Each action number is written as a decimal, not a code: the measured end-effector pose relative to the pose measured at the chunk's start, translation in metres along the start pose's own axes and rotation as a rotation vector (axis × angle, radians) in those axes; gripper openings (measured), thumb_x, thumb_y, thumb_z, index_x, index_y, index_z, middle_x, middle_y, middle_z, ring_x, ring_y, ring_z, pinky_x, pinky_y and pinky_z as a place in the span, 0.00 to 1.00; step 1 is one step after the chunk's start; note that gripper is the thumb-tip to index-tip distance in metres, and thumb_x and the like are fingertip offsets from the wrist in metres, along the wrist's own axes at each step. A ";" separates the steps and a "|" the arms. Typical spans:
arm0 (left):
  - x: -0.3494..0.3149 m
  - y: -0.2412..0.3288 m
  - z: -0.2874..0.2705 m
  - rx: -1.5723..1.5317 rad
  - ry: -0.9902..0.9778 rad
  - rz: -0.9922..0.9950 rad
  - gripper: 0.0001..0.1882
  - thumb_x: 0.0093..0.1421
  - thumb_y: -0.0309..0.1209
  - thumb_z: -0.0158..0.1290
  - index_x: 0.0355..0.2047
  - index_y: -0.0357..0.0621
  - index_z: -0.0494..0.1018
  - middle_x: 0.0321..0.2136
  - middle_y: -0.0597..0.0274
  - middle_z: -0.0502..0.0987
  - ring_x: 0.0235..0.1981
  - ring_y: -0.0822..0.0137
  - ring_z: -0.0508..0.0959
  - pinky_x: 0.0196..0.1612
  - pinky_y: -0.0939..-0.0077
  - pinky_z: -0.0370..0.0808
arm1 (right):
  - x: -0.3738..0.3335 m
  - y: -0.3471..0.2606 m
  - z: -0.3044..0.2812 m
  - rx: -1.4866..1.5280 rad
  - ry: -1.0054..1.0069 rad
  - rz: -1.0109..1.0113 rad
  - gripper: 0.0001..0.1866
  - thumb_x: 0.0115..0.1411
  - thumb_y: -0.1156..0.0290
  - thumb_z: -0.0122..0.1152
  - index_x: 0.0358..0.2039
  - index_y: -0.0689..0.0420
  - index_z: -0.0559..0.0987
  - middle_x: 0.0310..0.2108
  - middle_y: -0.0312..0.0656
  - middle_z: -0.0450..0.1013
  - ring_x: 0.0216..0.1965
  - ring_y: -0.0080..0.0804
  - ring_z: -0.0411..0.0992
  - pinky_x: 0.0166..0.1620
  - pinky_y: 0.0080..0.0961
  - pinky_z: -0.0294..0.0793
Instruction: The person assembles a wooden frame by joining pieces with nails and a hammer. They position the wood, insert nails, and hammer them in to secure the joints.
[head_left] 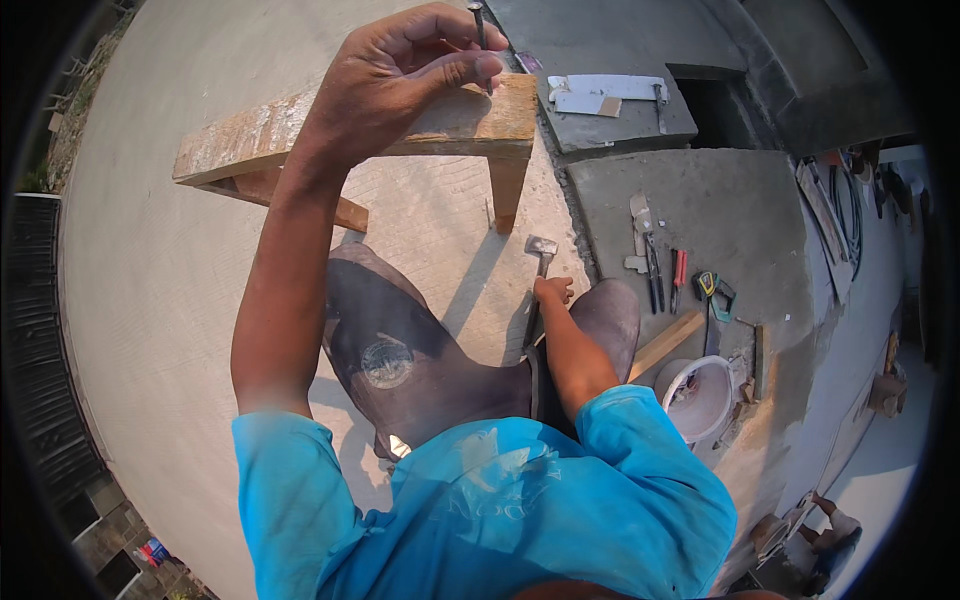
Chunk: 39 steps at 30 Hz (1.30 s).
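Note:
My left hand (400,75) pinches a dark nail (480,25) between thumb and fingers, holding it upright with its head at the top. The nail's lower end meets or nearly meets the top of a worn wooden bench (240,135), close to its right end. One leg of the bench (508,190) stands below that end. Lower down, my right hand (553,290) is closed around the handle of a hammer (541,246). The hammer's metal head points away from me, over the floor between my knees.
On the concrete at right lie black-handled pliers (654,270), red-handled pliers (679,266) and a handsaw (714,290). A white bucket (667,385) stands near my right side beside a wooden plank (668,342). White strips (615,88) lie by a dark floor opening (715,110). Another person (832,540) is lower right.

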<state>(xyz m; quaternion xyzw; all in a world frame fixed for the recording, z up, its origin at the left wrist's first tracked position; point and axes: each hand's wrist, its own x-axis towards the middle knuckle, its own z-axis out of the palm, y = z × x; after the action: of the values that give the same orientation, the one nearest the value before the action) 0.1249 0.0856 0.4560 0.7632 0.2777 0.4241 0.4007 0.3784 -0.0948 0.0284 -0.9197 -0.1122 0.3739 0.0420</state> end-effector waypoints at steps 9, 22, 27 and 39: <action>-0.001 0.004 0.004 -0.072 -0.041 -0.027 0.08 0.65 0.31 0.61 0.41 0.40 0.83 0.40 0.61 0.84 0.43 0.71 0.84 0.50 0.74 0.83 | 0.014 0.025 0.017 -0.174 -0.026 -0.457 0.29 0.63 0.64 0.62 0.57 0.62 0.59 0.53 0.62 0.70 0.54 0.57 0.76 0.54 0.49 0.76; 0.001 0.009 0.005 0.001 -0.018 -0.007 0.09 0.66 0.32 0.60 0.43 0.41 0.83 0.39 0.66 0.84 0.40 0.73 0.83 0.45 0.77 0.81 | -0.167 -0.051 -0.266 0.722 -0.559 -0.962 0.26 0.73 0.57 0.52 0.65 0.55 0.62 0.21 0.29 0.62 0.15 0.16 0.60 0.17 0.18 0.60; 0.004 0.012 0.011 0.044 -0.028 0.028 0.09 0.67 0.32 0.59 0.43 0.42 0.84 0.38 0.67 0.85 0.40 0.74 0.83 0.46 0.76 0.79 | -0.262 -0.068 -0.369 0.392 -0.246 -1.364 0.29 0.75 0.54 0.48 0.69 0.56 0.61 0.23 0.29 0.63 0.23 0.14 0.62 0.27 0.16 0.63; 0.003 0.012 0.013 0.041 0.016 0.051 0.11 0.67 0.35 0.60 0.44 0.41 0.83 0.35 0.65 0.85 0.37 0.75 0.83 0.42 0.77 0.80 | -0.342 -0.134 -0.413 -0.156 0.021 -1.709 0.27 0.74 0.58 0.49 0.68 0.55 0.63 0.25 0.39 0.70 0.23 0.26 0.65 0.32 0.27 0.64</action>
<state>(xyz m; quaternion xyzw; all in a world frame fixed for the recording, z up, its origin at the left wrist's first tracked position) 0.1393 0.0770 0.4633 0.7747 0.2698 0.4346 0.3718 0.4045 -0.0429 0.5780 -0.5234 -0.7915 0.1966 0.2469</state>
